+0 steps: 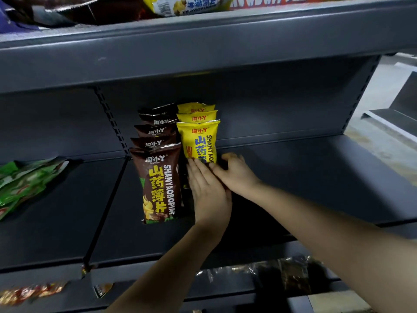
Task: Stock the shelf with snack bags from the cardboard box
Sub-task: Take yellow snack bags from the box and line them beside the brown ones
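Observation:
On the dark grey middle shelf (293, 177) stand two rows of snack bags. The left row is several brown bags, the front one (158, 184) upright facing me. The right row is three yellow bags, the front one (199, 141) upright. My left hand (207, 190) lies with straight fingers against the lower part of the front yellow bag. My right hand (237, 172) has its fingers curled round that bag's bottom right corner. The bag's bottom edge is hidden behind both hands. No cardboard box is in view.
A black divider rod (108, 206) runs front to back left of the brown row. Green bags (24, 184) lie beyond it at far left. The upper shelf (203, 30) overhangs with more bags. Wrapped snacks lie on the lower shelf (270, 274). Bare shelf extends right of the yellow row.

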### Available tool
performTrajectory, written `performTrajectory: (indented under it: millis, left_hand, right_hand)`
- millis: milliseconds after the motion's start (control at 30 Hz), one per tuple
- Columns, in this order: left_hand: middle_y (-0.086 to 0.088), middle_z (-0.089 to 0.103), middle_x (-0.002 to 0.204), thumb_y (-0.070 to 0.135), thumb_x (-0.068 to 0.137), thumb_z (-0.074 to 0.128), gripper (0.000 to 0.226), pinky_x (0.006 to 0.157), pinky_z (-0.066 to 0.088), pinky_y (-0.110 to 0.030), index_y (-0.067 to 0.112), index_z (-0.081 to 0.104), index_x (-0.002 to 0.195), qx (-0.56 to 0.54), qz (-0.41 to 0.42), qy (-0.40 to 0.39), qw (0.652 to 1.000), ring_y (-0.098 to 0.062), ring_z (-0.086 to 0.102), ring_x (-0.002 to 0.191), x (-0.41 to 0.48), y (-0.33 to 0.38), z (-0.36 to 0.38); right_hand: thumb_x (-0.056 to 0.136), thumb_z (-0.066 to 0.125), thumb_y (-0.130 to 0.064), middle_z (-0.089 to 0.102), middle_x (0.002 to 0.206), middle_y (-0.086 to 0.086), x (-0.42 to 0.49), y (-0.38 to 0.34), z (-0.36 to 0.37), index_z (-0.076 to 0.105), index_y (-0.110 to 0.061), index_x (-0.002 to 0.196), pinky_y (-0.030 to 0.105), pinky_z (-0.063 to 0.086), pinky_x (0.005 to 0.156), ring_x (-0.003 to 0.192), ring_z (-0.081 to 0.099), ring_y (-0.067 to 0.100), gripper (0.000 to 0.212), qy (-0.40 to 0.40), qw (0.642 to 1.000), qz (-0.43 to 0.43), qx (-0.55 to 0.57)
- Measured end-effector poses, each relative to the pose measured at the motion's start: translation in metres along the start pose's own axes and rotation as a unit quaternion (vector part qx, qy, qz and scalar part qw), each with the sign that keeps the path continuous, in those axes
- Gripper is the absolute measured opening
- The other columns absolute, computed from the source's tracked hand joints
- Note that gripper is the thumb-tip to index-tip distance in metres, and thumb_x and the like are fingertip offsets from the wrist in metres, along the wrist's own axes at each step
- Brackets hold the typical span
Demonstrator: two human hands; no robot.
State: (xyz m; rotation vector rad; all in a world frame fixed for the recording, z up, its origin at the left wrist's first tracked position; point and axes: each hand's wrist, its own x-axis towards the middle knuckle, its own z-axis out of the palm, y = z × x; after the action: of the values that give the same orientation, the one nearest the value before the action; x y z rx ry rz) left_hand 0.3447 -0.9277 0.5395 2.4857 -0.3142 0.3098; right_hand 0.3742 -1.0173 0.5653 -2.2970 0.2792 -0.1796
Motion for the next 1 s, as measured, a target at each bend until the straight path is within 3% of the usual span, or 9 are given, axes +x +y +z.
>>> performTrajectory:
  millis: [100,200,333,467,600,733,800,867,1000]
  left_hand:
    - [-0.023,-0.006,0.156,0.012,0.089,0.042,0.077,0.121,-0.003,-0.038,-0.006,-0.006,0.146,0.017,0.04,0.032,0.999,-0.032,-0.007,0.146,-0.016,0.015,0.002]
    - [-0.016,0.015,0.156,0.009,0.086,0.044,0.069,0.121,0.008,-0.033,0.001,0.013,0.148,0.006,0.102,0.013,0.995,-0.025,0.01,0.146,-0.032,0.032,-0.001]
    - [-0.009,0.052,0.135,0.004,0.084,0.047,0.054,0.1,0.038,-0.036,0.011,0.042,0.137,-0.043,0.103,0.005,0.994,-0.029,0.049,0.124,-0.055,0.057,-0.009]
    - [-0.012,0.059,0.125,-0.001,0.083,0.045,0.05,0.092,0.046,-0.041,0.011,0.048,0.131,-0.097,0.142,-0.016,0.985,-0.034,0.056,0.113,-0.078,0.08,0.0]
    - [0.008,0.06,0.097,0.002,0.086,0.044,0.05,0.08,0.048,-0.023,0.021,0.039,0.131,-0.233,0.178,-0.135,0.946,-0.012,0.061,0.089,-0.121,0.085,0.019]
    - [0.015,0.057,0.09,0.006,0.092,0.045,0.042,0.069,0.045,-0.024,0.02,0.039,0.13,-0.174,0.199,-0.22,0.939,-0.01,0.06,0.078,-0.176,0.073,0.051]
    - [0.012,0.057,0.09,0.006,0.091,0.046,0.039,0.068,0.049,-0.029,0.018,0.044,0.128,-0.145,0.205,-0.263,0.931,-0.017,0.062,0.08,-0.199,0.072,0.067]
    - [0.009,0.057,0.086,0.008,0.088,0.049,0.032,0.065,0.043,-0.024,0.019,0.052,0.118,-0.125,0.18,-0.325,0.92,-0.02,0.063,0.083,-0.218,0.073,0.083]
    - [-0.001,0.062,0.108,0.01,0.093,0.046,0.027,0.065,0.031,-0.013,0.014,0.059,0.116,-0.048,0.13,-0.445,0.885,-0.019,0.058,0.102,-0.245,0.076,0.114]
  right_hand:
    - [0.094,0.053,-0.039,0.048,0.135,0.016,-0.012,0.007,-0.015,0.049,-0.006,0.133,0.029,0.033,0.105,0.13,0.043,0.029,0.051,-0.005,1.0,0.012,-0.003]
    - [0.096,0.049,-0.028,0.053,0.127,0.02,-0.026,0.017,-0.036,0.057,-0.001,0.119,0.027,0.036,0.097,0.124,0.045,0.033,0.036,-0.012,1.0,0.007,-0.026]
    - [0.097,0.047,-0.021,0.055,0.123,0.019,-0.06,0.035,-0.067,0.056,-0.001,0.118,0.025,0.041,0.088,0.114,0.053,0.031,0.031,-0.019,0.999,0.003,-0.045]
    - [0.095,0.048,-0.015,0.063,0.114,0.013,-0.098,0.053,-0.098,0.059,-0.004,0.115,0.027,0.044,0.082,0.106,0.059,0.025,0.025,-0.009,1.0,-0.011,-0.018]
    - [0.094,0.048,-0.011,0.065,0.113,0.009,-0.152,0.086,-0.122,0.061,-0.007,0.114,0.024,0.043,0.087,0.107,0.059,0.021,0.023,-0.014,1.0,-0.025,-0.006]
    - [0.092,0.051,-0.012,0.067,0.114,0.008,-0.212,0.131,-0.127,0.063,-0.011,0.114,0.025,0.044,0.088,0.106,0.061,0.022,0.025,-0.076,0.996,-0.018,-0.051]
    - [0.092,0.053,-0.015,0.067,0.114,0.01,-0.237,0.156,-0.127,0.062,-0.011,0.116,0.015,0.036,0.073,0.104,0.06,0.026,0.026,-0.117,0.989,-0.01,-0.086]
    - [0.093,0.052,-0.017,0.065,0.108,0.01,-0.255,0.184,-0.127,0.057,-0.012,0.123,0.013,0.032,0.061,0.094,0.059,0.026,0.031,-0.153,0.981,0.013,-0.117]
    - [0.093,0.048,-0.021,0.064,0.11,0.008,-0.27,0.241,-0.126,0.062,-0.016,0.108,0.031,0.048,0.081,0.096,0.06,0.025,0.021,-0.225,0.955,0.101,-0.166]
